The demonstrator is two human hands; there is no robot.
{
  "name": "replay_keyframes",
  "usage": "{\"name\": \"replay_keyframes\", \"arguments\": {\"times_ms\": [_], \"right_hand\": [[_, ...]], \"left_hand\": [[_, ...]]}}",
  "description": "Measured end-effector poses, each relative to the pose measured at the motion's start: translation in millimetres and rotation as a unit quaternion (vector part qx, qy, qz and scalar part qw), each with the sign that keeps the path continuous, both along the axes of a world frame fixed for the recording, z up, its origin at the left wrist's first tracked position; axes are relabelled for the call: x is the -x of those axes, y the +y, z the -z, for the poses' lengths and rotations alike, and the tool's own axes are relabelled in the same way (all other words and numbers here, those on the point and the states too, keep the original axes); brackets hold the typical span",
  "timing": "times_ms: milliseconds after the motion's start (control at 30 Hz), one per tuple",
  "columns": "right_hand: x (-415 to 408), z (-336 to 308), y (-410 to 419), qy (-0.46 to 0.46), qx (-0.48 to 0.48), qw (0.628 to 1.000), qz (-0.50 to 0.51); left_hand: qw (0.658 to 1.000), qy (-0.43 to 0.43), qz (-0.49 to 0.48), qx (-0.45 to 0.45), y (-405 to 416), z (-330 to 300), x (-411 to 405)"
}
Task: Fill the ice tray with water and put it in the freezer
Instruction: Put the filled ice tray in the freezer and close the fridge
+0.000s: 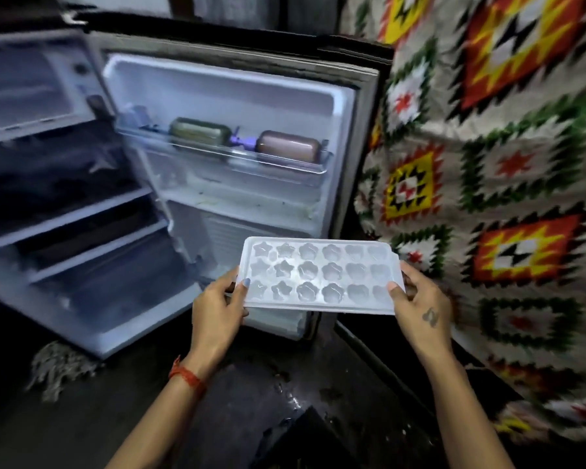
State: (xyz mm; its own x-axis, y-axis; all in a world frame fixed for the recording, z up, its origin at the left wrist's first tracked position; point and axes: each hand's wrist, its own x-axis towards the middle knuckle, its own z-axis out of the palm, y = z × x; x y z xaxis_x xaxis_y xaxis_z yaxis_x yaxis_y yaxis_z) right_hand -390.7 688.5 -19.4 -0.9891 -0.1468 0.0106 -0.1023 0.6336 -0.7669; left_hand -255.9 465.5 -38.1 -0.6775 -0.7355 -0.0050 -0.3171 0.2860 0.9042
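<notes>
Fingers of left hand and right hand pinch the short ends of the ice tray, held level with its long axis crosswise before the open fridge; freezer compartment lies up-left, nearer the left hand; water not discernible.

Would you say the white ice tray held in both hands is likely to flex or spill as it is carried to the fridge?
The ice tray looks like thin moulded plastic, so it may flex if gripped at one end. The left hand and right hand hold opposite short ends, probably keeping it level. Its shallow cells would likely spill if tilted; whether they hold water is unclear.
</notes>
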Motion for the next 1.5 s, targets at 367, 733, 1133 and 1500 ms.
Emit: {"name": "replay_keyframes", "arguments": {"times_ms": [367, 733, 1133, 1500], "right_hand": [[10.9, -1.6, -114.0, -0.013, 0.03, 0.983, -0.181], [-24.8, -3.9, -246.3, -0.013, 0.041, 0.953, -0.3], [-56.0, -10.0, -369.0, -0.012, 0.066, 0.939, -0.338], [-31.9, -6.6, -462.4, -0.017, 0.083, 0.92, -0.383]], "left_hand": [[0.981, -0.004, -0.196, -0.004, -50.9, 2.7, -61.1], [0.952, 0.004, -0.308, -0.007, -136.8, -0.8, -125.7], [0.935, 0.025, -0.353, 0.011, -244.4, -12.1, -161.5], [0.922, 0.013, -0.388, 0.019, -320.2, -9.4, -150.2]]}}
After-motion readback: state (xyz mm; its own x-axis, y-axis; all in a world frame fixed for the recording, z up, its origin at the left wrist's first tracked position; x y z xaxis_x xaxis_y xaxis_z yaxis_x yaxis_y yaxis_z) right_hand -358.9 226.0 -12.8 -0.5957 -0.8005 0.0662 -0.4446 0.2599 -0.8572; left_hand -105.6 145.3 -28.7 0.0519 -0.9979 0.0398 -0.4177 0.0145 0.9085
